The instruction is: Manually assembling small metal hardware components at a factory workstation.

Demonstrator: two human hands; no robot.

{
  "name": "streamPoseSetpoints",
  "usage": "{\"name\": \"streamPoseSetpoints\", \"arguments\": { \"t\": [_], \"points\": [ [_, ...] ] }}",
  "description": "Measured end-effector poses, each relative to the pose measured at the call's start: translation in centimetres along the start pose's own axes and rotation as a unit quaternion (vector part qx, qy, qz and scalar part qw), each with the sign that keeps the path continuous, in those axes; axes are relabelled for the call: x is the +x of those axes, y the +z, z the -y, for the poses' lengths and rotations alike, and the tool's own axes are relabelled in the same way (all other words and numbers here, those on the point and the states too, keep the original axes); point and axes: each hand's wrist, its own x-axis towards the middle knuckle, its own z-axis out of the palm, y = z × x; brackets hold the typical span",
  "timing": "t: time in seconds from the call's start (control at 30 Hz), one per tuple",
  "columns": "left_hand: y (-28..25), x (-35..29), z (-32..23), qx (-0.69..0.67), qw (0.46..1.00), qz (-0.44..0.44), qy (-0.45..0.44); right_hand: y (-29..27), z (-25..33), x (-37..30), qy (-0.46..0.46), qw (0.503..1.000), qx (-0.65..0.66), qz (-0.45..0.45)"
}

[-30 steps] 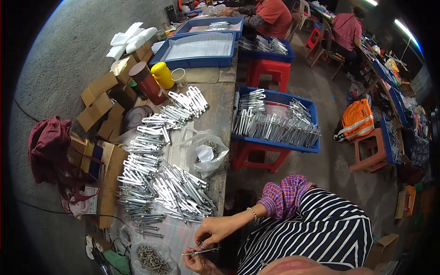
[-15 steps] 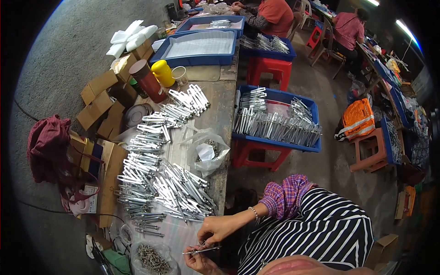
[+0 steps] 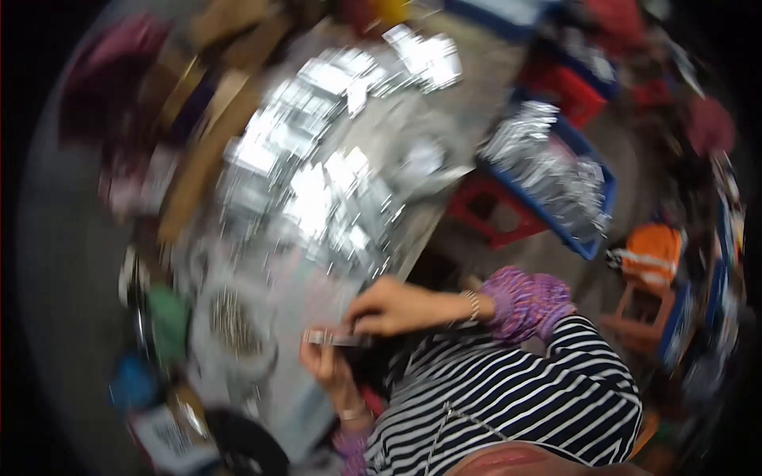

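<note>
A slim silver metal piece (image 3: 332, 339) lies across the fingertips of my left hand (image 3: 325, 366), which is closed on it. Just above, my right hand (image 3: 389, 306) is closed in a pinch at the piece's right end. Blur hides whatever is between its fingertips. Beyond my hands, a heap of similar silver metal pieces (image 3: 337, 198) covers the table. A clear bag of small thin metal parts (image 3: 235, 324) stands to the left of my left hand.
A clear bag with something white (image 3: 425, 157) lies by the table edge. Right of it, a blue tray (image 3: 589, 247) of silver pieces stands on a red stool (image 3: 496, 213). Cardboard (image 3: 202, 151) lines the table's far left side. A dark round thing (image 3: 248, 444) is at the lower left.
The view has swung and blurred, tilting the table and shifting the heap upward in the picture. Both hands stay close together at the metal piece, now higher in the picture.
</note>
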Motion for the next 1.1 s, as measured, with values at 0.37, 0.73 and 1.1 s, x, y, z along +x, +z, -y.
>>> {"name": "streamPoseSetpoints", "arguments": {
  "t": [0.37,0.73,1.1],
  "points": [
    [-0.4,0.4,-0.7,-0.059,0.994,0.077,0.044,0.4,1.8,0.9,0.102,0.993,0.042,0.042],
    [-0.5,-0.2,-1.2,-0.02,0.994,0.079,0.071,1.6,2.6,0.6,0.078,0.996,0.044,0.028],
    [-0.5,0.1,-1.1,0.039,0.988,0.081,0.123,1.7,2.7,1.0,0.035,0.999,0.022,0.011]
  ]
}}
